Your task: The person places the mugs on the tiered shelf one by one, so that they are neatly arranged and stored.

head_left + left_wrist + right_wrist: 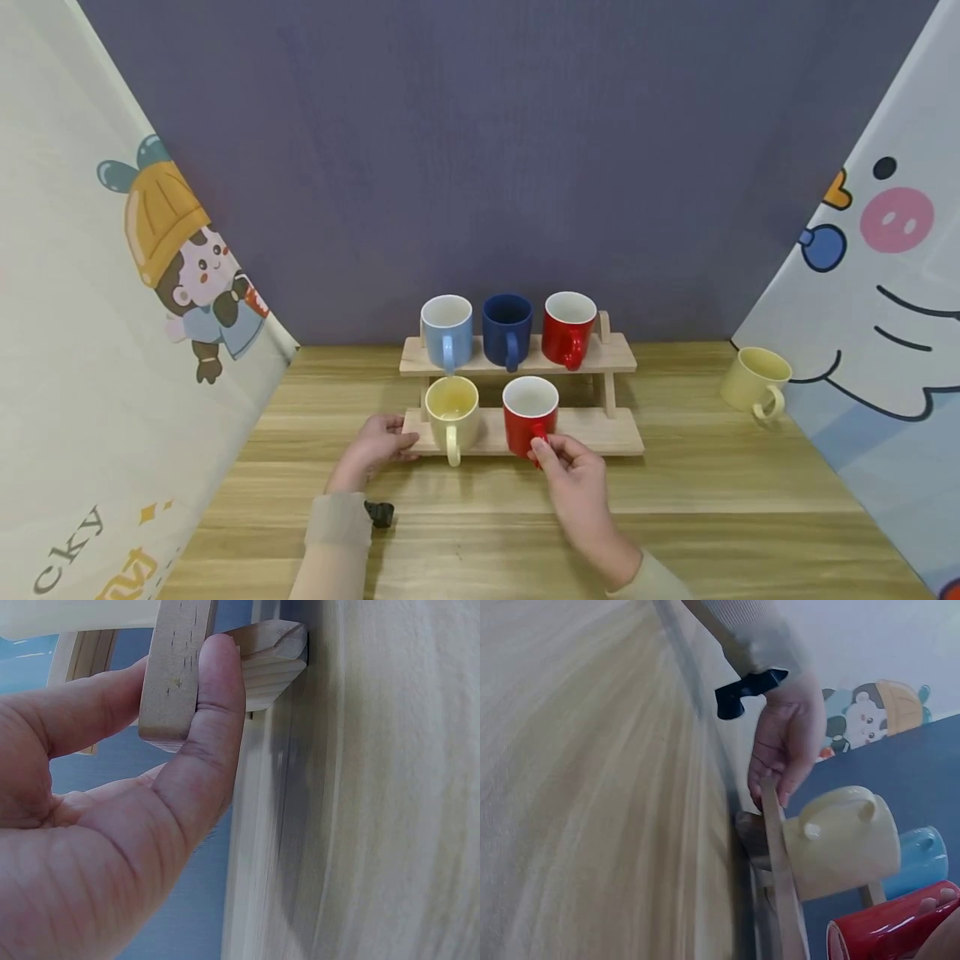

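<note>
A two-tier wooden rack [585,429] stands on the table with mugs on both tiers. My left hand [378,446] grips the left end of its lower board [174,675], thumb on one face and fingers on the other. With my right hand [581,492] I pinch the handle of a red mug [525,421] at the lower tier's middle. Whether that mug's base touches the board cannot be seen. Left of it is a pale yellow mug [453,408], handle forward. On the upper tier are a light blue mug [447,333], a dark blue mug [507,329] and another red mug [566,329].
Another yellow mug [756,382] sits tilted on the table [697,467] at the far right, by the printed side panel [892,333]. A dark blue-grey panel [510,167] rises behind the rack. A black wrist camera [746,694] shows on my left wrist.
</note>
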`<state>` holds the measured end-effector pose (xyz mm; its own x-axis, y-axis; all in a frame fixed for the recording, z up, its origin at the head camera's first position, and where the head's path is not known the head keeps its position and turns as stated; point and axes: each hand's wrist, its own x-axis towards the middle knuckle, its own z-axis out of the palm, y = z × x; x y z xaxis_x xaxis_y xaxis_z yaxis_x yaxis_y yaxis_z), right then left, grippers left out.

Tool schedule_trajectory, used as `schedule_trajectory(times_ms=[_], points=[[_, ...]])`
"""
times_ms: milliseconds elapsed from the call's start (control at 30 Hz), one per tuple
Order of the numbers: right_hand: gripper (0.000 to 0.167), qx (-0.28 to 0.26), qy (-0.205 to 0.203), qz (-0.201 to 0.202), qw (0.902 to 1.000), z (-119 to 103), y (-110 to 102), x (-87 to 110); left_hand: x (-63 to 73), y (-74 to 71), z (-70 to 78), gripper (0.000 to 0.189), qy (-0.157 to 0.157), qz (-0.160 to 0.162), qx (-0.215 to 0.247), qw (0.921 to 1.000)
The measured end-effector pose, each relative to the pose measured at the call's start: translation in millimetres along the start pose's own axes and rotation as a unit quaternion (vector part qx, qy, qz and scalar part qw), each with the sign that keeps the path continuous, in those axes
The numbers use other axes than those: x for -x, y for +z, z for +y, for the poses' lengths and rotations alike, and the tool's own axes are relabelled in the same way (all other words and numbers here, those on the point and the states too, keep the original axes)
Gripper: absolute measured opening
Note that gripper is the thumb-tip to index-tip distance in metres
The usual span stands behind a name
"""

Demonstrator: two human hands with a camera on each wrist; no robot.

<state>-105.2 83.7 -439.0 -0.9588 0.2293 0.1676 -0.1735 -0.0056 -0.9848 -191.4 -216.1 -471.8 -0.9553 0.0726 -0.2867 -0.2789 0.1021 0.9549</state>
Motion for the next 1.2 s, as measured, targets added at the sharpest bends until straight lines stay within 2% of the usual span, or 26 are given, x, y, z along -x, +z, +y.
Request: schedule_trajectory(times_ms=[333,767,1200], points=[[0.015,-0.006,0.029,-0.008,0.9995,10,16,-1.8,0.3,-0.9,-2.9,0.039,0.006,-0.005,-0.003,1.0],[0.015,-0.024,0.004,-0.005,0.9997,15,27,-5.0,-2.6,0.7,-2.5,0.042,0.001,0.007,0.003,1.0],[0.015,0.004,0.025,-0.026,0.9993,21,29,-8.8,-1.4,0.4,-1.9,0.041,-0.002,0.005,-0.003,1.0]])
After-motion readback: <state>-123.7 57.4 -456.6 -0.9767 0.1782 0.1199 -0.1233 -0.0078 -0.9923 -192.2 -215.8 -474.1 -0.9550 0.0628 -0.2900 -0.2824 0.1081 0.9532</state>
